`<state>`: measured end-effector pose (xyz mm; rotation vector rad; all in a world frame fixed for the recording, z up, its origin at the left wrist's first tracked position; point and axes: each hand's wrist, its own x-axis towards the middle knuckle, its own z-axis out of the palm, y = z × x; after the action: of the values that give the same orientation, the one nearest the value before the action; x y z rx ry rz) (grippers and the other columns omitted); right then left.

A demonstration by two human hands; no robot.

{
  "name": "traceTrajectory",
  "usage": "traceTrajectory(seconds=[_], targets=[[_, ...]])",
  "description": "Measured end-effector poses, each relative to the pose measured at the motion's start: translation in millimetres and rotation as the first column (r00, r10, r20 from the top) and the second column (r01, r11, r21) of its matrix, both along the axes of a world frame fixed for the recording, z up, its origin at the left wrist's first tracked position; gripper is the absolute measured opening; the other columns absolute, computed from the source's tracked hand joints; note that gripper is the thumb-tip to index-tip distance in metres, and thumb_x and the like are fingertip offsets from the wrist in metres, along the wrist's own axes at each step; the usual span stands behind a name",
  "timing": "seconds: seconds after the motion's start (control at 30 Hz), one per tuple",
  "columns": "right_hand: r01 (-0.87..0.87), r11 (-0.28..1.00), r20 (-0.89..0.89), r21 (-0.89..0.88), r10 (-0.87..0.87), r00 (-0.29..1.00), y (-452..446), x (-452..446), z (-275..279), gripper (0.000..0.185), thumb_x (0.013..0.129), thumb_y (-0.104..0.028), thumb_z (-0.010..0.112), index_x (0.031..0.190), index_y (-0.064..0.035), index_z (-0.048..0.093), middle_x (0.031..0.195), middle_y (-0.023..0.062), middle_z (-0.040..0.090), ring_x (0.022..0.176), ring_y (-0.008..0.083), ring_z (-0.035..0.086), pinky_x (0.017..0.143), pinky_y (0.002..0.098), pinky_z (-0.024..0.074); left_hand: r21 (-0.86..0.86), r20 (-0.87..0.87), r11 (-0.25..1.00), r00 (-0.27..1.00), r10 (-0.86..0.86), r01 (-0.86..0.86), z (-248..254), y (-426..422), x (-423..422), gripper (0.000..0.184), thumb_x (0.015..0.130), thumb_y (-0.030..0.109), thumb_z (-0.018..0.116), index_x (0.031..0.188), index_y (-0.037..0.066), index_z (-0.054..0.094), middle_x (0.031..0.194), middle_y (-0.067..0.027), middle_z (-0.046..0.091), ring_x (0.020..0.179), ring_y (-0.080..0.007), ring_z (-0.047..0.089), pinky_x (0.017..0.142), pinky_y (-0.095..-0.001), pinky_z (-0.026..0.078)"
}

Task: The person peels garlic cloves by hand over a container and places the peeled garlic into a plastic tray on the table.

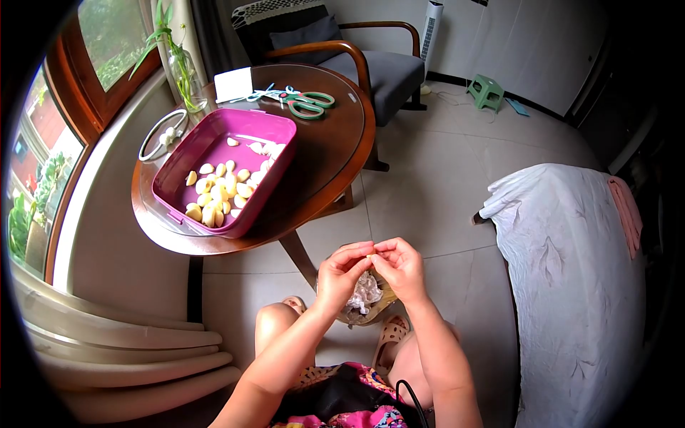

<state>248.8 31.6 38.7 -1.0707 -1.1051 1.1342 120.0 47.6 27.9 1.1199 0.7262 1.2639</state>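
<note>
My left hand [344, 272] and my right hand [398, 269] meet fingertip to fingertip in front of me. Between them they pinch a garlic clove [370, 257], of which only a small pale bit shows. Directly below is a waste bin [385, 299] with a crumpled clear wrapping and papery scraps in it. To the upper left, a purple plastic tray [170, 171] stands on the round table. Peeled garlic cloves [221, 189] are heaped at its near end, and whiter unpeeled-looking garlic [267, 150] lies along its right side.
Green-handled scissors [308, 105], a white card [233, 85], a white cable [163, 135] and a glass vase [187, 82] share the wooden table [335, 153]. Behind is an armchair [378, 75]; a green stool [486, 93] stands farther off. A cloth-covered piece of furniture [571, 285] is at right.
</note>
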Motion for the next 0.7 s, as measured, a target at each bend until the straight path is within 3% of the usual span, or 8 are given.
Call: traceTrajectory(seconds=[0.07, 0.17, 0.33, 0.43, 0.7], targets=[[-0.007, 1.000, 0.010, 0.004, 0.007, 1.000, 0, 1, -1, 0.011, 0.079, 0.003, 0.052, 0.090, 0.0031, 0.050, 0.082, 0.0090, 0.058, 0.075, 0.0122, 0.058, 0.069, 0.0236, 0.0491, -0.025, 0.021, 1.000, 1.000, -0.013, 0.014, 2, -1, -1, 0.019, 0.075, -0.007, 0.057, 0.093, -0.001, 0.061, 0.103, -0.0095, 0.055, 0.092, -0.0159, 0.054, 0.081, -0.0266, 0.047], [-0.032, 0.999, -0.149, -0.033, 0.027, 0.988, -1, 2, 3, 0.012, 0.079, 0.003, 0.052, 0.090, 0.0029, 0.050, 0.084, 0.0090, 0.058, 0.075, 0.0125, 0.058, 0.069, 0.0236, 0.0491, -0.085, 0.122, 0.995, 0.991, -0.047, 0.058, 5, -1, -2, 0.019, 0.075, -0.007, 0.057, 0.093, -0.001, 0.061, 0.103, -0.0101, 0.055, 0.092, -0.0166, 0.055, 0.081, -0.0270, 0.047], [-0.040, 0.998, -0.160, -0.040, 0.033, 0.986, 0, 1, 3, 0.008, 0.080, 0.003, 0.051, 0.088, 0.0028, 0.051, 0.082, 0.0091, 0.058, 0.072, 0.0126, 0.058, 0.067, 0.0240, 0.0495, -0.116, 0.169, 0.992, 0.985, -0.039, 0.060, 6, -1, -2, 0.019, 0.074, -0.007, 0.059, 0.092, -0.002, 0.061, 0.104, -0.0098, 0.055, 0.093, -0.0161, 0.055, 0.082, -0.0264, 0.046], [-0.022, 0.999, -0.113, -0.028, 0.018, 0.993, 1, 2, -3, 0.007, 0.080, 0.003, 0.051, 0.087, 0.0030, 0.051, 0.081, 0.0093, 0.058, 0.071, 0.0125, 0.058, 0.067, 0.0240, 0.0496, 0.039, -0.097, 0.999, 0.995, 0.023, -0.020, 1, -1, -1, 0.020, 0.074, -0.007, 0.058, 0.092, -0.002, 0.061, 0.104, -0.0101, 0.055, 0.093, -0.0166, 0.055, 0.082, -0.0265, 0.046], [-0.027, 0.997, -0.152, -0.066, 0.016, 0.988, 0, 0, 7, 0.008, 0.080, 0.003, 0.051, 0.088, 0.0033, 0.051, 0.083, 0.0090, 0.058, 0.073, 0.0122, 0.058, 0.068, 0.0233, 0.0486, -0.202, 0.261, 0.973, 0.964, -0.055, 0.110, 1, 0, -1, 0.022, 0.074, -0.008, 0.058, 0.095, -0.003, 0.059, 0.104, -0.0099, 0.055, 0.093, -0.0173, 0.055, 0.082, -0.0279, 0.047]])
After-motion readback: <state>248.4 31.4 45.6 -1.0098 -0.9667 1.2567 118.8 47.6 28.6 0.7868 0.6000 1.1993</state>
